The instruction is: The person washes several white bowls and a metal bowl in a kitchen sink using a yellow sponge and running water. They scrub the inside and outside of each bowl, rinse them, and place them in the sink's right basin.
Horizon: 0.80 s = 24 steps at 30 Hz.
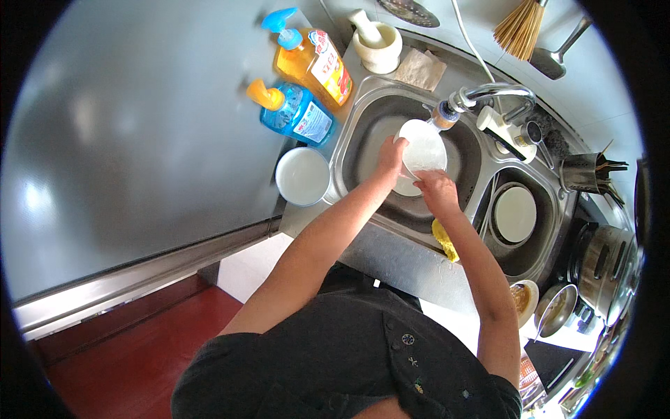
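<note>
Over the left basin of a steel sink (356, 157), my left hand (391, 160) grips a white bowl (426, 144) by its left side, thumb over the rim. The bowl is tilted under the faucet outlet (445, 115), and its inside looks wet. My right hand (438, 191) has its fingers on the bowl's lower rim. Below it, a second white dish (408, 186) shows in part on the basin floor, mostly hidden by the bowl and hands. A yellow cloth or sponge (445, 241) lies at the basin's front edge, beside my right forearm.
Left of the sink stand a white bowl (302, 176), a blue pump bottle (298, 115) and an orange one (314, 65). A mortar (378, 52) with pestle is behind. The right basin holds a white plate (515, 214) and chopsticks. Pots (602, 267) stand far right.
</note>
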Tool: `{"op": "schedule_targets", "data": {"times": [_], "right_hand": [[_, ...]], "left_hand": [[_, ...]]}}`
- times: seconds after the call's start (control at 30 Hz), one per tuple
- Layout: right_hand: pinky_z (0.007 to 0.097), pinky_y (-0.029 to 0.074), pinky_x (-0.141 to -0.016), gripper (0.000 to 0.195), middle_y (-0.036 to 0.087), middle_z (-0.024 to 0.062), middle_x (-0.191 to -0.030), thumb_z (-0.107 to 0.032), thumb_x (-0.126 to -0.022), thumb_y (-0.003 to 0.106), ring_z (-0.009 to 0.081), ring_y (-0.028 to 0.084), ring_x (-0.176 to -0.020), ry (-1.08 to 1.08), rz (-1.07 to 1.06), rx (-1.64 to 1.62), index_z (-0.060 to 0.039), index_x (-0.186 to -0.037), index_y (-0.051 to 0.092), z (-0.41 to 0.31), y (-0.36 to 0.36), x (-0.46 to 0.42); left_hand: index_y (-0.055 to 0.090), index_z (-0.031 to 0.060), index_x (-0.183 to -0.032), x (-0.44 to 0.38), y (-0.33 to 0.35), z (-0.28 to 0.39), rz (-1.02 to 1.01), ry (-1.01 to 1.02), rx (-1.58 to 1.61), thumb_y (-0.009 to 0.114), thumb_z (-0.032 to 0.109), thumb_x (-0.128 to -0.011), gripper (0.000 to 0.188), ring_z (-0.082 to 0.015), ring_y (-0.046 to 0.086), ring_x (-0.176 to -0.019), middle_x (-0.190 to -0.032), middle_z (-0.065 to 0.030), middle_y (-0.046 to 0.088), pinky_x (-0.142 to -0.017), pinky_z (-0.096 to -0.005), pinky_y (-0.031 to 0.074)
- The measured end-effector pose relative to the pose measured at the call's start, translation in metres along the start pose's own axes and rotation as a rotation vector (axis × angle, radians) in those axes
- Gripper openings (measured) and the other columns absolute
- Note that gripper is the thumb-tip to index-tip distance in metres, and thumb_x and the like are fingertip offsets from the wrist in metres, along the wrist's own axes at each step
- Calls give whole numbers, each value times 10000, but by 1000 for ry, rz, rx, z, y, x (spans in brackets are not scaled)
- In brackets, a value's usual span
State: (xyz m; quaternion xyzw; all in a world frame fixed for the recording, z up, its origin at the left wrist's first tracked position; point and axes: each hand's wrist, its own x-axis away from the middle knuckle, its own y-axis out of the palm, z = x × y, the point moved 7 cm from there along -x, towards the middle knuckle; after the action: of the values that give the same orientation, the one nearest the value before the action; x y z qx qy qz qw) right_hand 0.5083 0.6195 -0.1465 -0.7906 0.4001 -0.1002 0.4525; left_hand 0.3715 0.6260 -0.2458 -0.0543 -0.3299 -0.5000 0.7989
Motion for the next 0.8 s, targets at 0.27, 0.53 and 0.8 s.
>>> {"op": "schedule_targets", "data": {"times": [0.27,0.53,0.8], "right_hand": [[269,470,-671,221,659,68,-894,-63,-821,624,132,614,-751,761,41,-1052,46,-1013,622,47,-3,-12],[326,509,-752,244,635,151,-984,-70,-877,577,228,637,-859,1025,320,-1568,86,-1063,556,58,12,-6],[296,462,-852,230,650,78,-999,-51,-856,581,166,613,-898,492,6,-1265,23,-1073,600,-75,-32,-39]], "left_hand": [[346,149,-1391,32,26,29,-92,-319,-211,437,856,-647,1031,-325,278,-1289,-1326,-180,407,-984,-669,150],[485,88,-1255,27,5,33,95,-124,-9,422,729,-790,795,-241,469,-1146,-1261,-138,490,-921,-445,351],[460,50,-1235,88,-40,-45,40,-299,313,374,542,-899,602,-315,586,-1012,-1141,-166,572,-879,-497,477]]}}
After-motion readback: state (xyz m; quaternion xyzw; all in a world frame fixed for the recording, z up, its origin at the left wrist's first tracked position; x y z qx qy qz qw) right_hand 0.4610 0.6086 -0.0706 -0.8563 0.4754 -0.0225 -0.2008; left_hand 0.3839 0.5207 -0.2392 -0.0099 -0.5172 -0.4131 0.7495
